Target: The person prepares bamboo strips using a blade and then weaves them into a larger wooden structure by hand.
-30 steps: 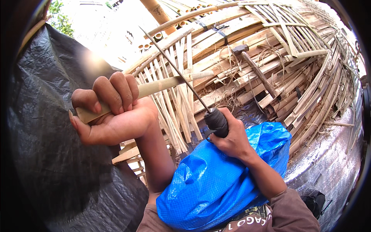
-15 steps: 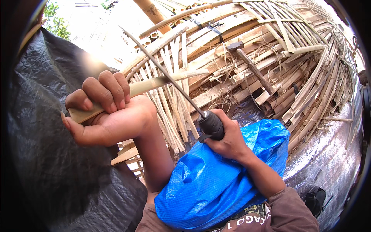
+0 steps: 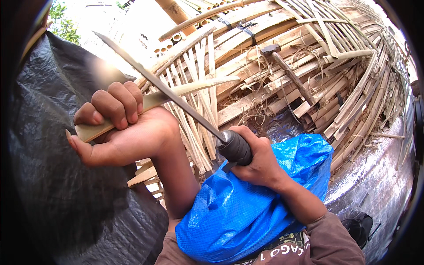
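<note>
My left hand [image 3: 123,123] is raised at the left, palm turned up, with its fingers curled round a pale bamboo strip [image 3: 194,87]. The strip's tapered end points to the right. In my right hand [image 3: 258,159] is a long knife [image 3: 185,105], gripped by its black wrapped handle. Its dark blade slants up to the left and crosses the bamboo strip just right of my left fingers. A blue plastic sheet [image 3: 251,212] covers my lap beneath both forearms.
A hammer [image 3: 291,73] with a wooden handle rests on stacked split bamboo [image 3: 274,26]. Thin strips [image 3: 203,101] lean beyond my hands. A black plastic sheet [image 3: 53,145] hangs at the left; silvery sheeting [image 3: 371,190] covers the ground at right.
The knife has shifted left and shows more of its blade's flat side, crossing the strip nearer to my left hand. My right hand has moved slightly left; my left hand has barely moved.
</note>
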The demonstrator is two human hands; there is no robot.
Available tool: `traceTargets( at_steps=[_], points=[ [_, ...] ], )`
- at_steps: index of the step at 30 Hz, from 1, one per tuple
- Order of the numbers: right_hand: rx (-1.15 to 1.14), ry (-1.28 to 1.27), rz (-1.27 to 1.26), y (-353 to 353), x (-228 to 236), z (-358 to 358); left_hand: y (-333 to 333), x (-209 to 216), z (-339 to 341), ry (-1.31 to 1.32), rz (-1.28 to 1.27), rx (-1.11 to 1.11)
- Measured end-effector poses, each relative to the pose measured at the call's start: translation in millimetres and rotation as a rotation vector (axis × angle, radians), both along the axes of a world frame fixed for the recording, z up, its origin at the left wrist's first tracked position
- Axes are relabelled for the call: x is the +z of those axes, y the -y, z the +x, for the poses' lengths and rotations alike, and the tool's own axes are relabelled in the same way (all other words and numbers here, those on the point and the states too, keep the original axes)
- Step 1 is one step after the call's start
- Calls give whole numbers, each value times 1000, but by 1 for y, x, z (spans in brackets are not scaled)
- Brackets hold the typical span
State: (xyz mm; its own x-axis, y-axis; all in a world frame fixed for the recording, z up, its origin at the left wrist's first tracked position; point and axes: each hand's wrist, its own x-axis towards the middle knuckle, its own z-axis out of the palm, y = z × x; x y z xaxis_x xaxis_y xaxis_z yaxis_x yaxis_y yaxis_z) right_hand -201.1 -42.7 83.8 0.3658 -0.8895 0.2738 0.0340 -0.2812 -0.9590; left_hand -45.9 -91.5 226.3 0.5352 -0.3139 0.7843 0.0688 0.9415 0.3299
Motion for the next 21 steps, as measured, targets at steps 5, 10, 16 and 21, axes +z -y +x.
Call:
traceTargets(
  at_steps=[5, 10, 16, 21],
  points=[
    [-170, -107, 117, 20, -57, 6, 0, 2, 23, -109, 50, 98],
    [-189, -139, 118, 18, -44, -2, 2, -2, 11, -62, -5, 74],
    [-162, -41, 57, 9, -47, 7, 0, -3, 7, 10, -28, 75],
    [-379, -295, 279, 48, -126, -18, 13, -5, 4, 26, -42, 35]
  ],
)
